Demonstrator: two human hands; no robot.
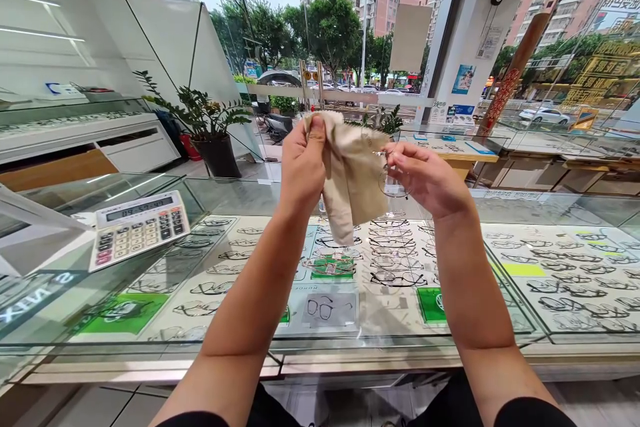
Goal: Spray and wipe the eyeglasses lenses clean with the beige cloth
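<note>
My left hand (pixel 303 163) is raised above a glass display counter (pixel 250 340) and pinches a beige cleaning cloth (pixel 353 177), which hangs down between both hands. My right hand (pixel 427 177) is closed on a pair of thin, clear-lensed glasses (pixel 393 180); one lens shows just below my fingers, touching the cloth's edge. Both hands are held at about the same height, a short gap apart.
A calculator (pixel 140 227) lies on the counter top at left. Under the glass lie several rows of spectacle frames (pixel 395 260) on trays with green tags. A potted plant (pixel 210 127) stands behind, with shop windows and a street beyond.
</note>
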